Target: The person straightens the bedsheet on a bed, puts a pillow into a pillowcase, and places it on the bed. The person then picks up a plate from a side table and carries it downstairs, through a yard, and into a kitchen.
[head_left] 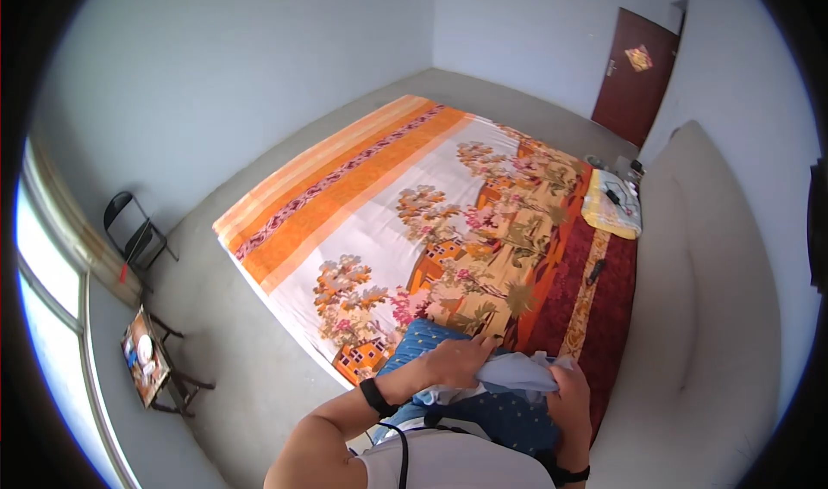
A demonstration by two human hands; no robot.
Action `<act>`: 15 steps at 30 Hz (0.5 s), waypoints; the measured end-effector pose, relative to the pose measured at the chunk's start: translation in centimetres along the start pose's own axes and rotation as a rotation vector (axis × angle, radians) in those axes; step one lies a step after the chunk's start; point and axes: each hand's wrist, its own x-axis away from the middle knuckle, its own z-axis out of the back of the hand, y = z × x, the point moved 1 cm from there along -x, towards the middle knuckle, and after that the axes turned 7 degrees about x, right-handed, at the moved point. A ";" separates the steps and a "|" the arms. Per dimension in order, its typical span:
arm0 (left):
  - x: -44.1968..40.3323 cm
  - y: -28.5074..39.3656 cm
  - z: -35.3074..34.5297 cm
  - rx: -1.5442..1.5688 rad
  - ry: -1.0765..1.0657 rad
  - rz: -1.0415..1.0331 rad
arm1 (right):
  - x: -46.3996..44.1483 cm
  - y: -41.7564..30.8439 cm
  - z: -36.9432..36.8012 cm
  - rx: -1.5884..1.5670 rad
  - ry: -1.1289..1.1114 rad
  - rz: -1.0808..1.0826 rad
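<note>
A pale grey-blue cloth [517,371] lies bunched between my two hands at the near edge of the bed. My right hand [569,396] is closed on its right end, with the thumb on top. Over the cloth's left side rests my left hand [457,361], fingers stretched toward the right and partly hidden by one another. Beneath both hands is blue fabric with small light spots [517,420], close against my body; a quilted blue part [421,338] shows beyond my left hand. I cannot tell whether these blue parts are one piece.
The bed [362,204] has a patterned orange, white and dark red cover. A folded yellow-white cloth [611,217] with a cable lies at its right edge, near a small dark object [595,272]. At left stand a black folding chair [134,235] and a low table [138,355] bearing items.
</note>
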 end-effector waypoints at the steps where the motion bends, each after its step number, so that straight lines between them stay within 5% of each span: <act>1: 0.0 -0.6 -0.2 -0.044 0.106 -0.034 | -0.1 -0.4 0.4 -0.001 -0.021 0.033; 4: 0.3 -2.2 0.8 -0.179 0.309 -0.073 | 0.3 -0.8 2.1 -0.023 0.063 0.026; 9: 2.5 -3.2 4.1 -0.162 0.556 -0.091 | 0.8 -0.2 5.1 -0.244 -0.107 -0.305; 12: 3.9 -2.1 6.1 -0.202 0.745 -0.184 | 0.7 2.3 5.4 -0.288 -0.144 -0.229; 15: 4.9 -0.9 7.3 -0.292 0.648 -0.205 | -0.1 3.4 5.5 -0.249 0.046 -0.223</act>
